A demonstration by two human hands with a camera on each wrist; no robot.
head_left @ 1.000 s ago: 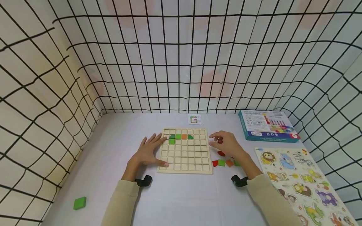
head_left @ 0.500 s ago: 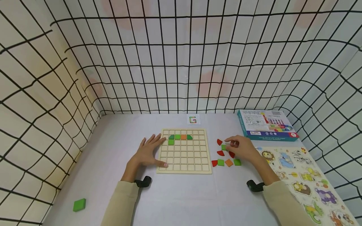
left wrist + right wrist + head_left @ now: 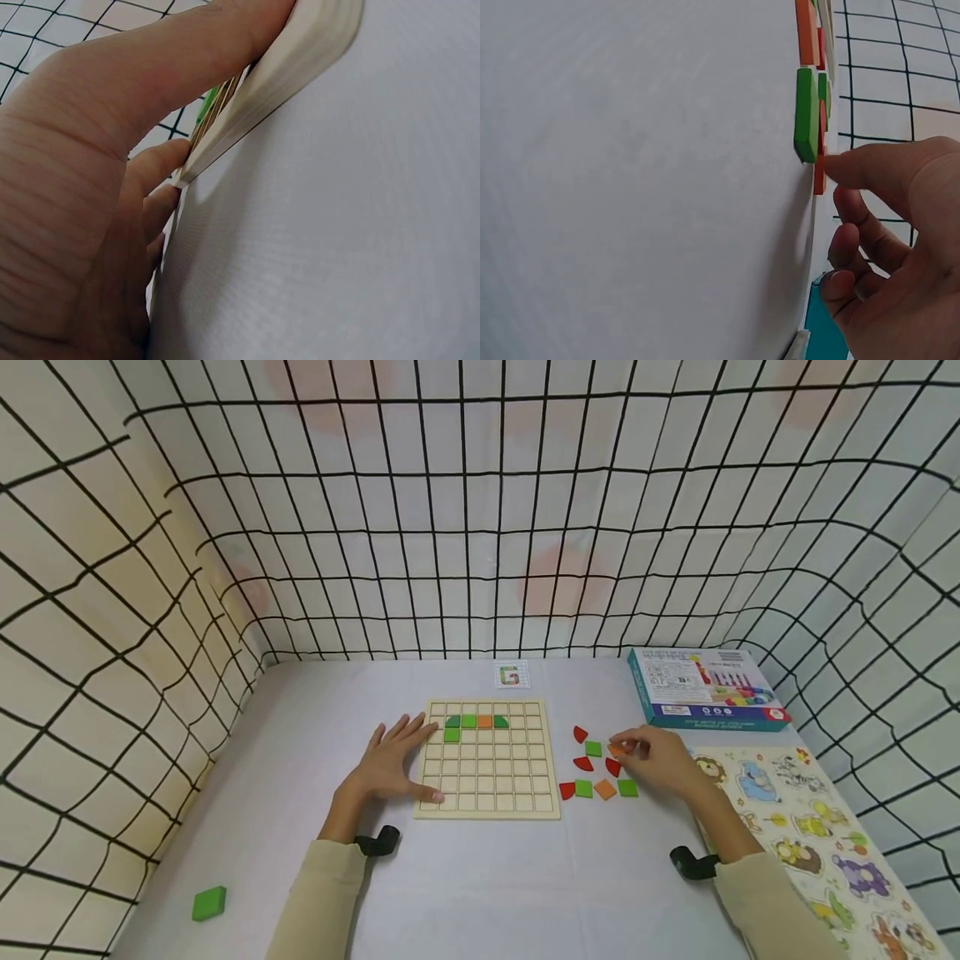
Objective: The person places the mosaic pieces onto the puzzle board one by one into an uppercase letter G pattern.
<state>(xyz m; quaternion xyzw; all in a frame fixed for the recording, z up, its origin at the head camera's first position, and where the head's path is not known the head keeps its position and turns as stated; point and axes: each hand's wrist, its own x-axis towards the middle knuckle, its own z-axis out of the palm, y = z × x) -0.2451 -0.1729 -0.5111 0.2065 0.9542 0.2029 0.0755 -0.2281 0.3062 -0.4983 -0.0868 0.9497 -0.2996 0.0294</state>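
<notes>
My left hand lies spread at the left side of the pale wooden grid board, fingertips at its upper left edge and thumb on its lower left corner. Near the board's top sit green tiles, an orange square tile and dark green rounded tiles. To the board's right, my right hand pinches an orange tile between thumb and index finger, the other fingers curled. In the right wrist view the thumb tip meets that orange tile, beside a green tile.
Several loose tiles lie between board and right hand: red quarter-rounds, green squares, an orange square. A pattern card is behind the board. A box and animal sticker sheet lie right. A green block sits front left.
My right hand has moved right from the board's edge to the orange tile, uncovering red and green tiles. My left hand stays at the board.
</notes>
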